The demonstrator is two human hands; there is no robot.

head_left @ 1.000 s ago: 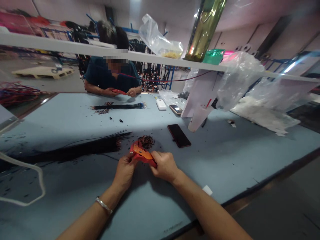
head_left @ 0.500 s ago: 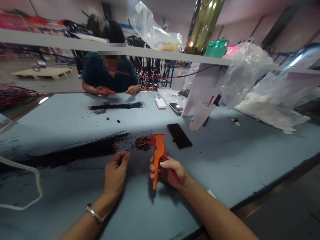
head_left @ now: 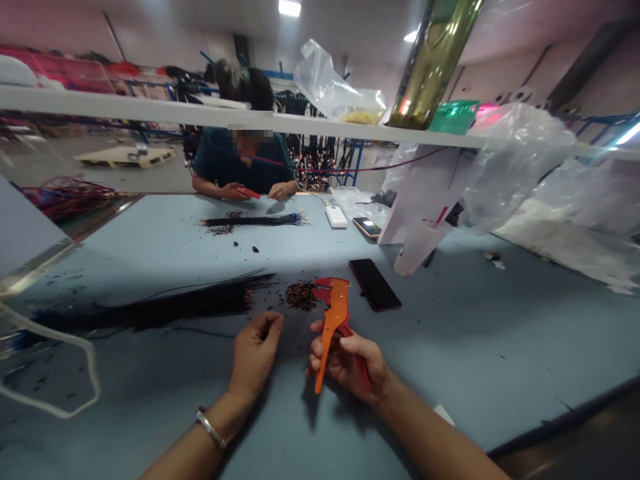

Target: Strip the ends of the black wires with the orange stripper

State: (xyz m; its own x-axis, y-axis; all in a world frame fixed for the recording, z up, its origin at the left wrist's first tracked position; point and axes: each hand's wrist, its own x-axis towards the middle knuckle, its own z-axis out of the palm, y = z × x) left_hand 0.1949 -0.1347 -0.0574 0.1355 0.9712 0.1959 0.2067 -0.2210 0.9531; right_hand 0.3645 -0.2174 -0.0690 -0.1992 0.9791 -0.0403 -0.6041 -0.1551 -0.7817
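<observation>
My right hand [head_left: 350, 363] grips an orange and red wire stripper [head_left: 333, 320] by its handles, the jaws pointing away from me. My left hand [head_left: 255, 353] rests on the blue table [head_left: 500, 333] beside it, fingers curled in a pinch; what they hold, if anything, is too small to make out. A small heap of stripped wire bits [head_left: 300, 295] lies just past the stripper's jaws. A long bundle of black wires [head_left: 165, 308] stretches to the left of my left hand.
A black phone [head_left: 375, 285] lies right of the heap. Across the table a person in a dark shirt [head_left: 243, 167] works at another wire bundle [head_left: 255, 220]. A white box [head_left: 336, 216], a second phone [head_left: 367, 227], plastic bags [head_left: 515, 160] and a shelf rail [head_left: 200, 117] are beyond.
One second ago both hands held the stripper together. My left hand has let go and drawn left; my right hand has turned the stripper upright, jaws pointing away.
</observation>
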